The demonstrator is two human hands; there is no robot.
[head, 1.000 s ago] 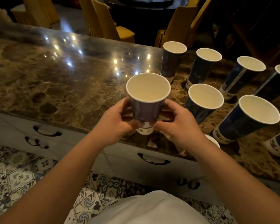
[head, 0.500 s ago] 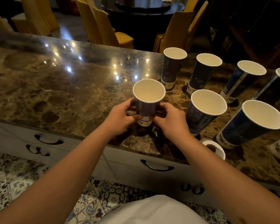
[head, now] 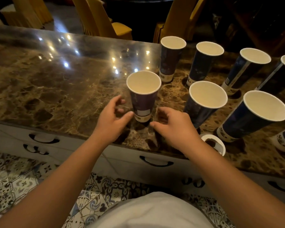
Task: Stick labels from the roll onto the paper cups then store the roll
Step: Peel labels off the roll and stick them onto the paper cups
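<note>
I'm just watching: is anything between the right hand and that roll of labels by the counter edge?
Nothing visible. The label roll lies flat on the marble counter just right of the right hand, with bare marble between. The nearest cup stands farther back, beside that path.

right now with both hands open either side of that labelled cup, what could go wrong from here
1. The labelled cup stands tall on a narrow base between the left hand and right hand; a brush from either could tip it.
2. Its label may not be pressed flat, so an edge could lift.
3. The label roll lies at the countertop edge beside the right forearm, which could knock it off.
</note>
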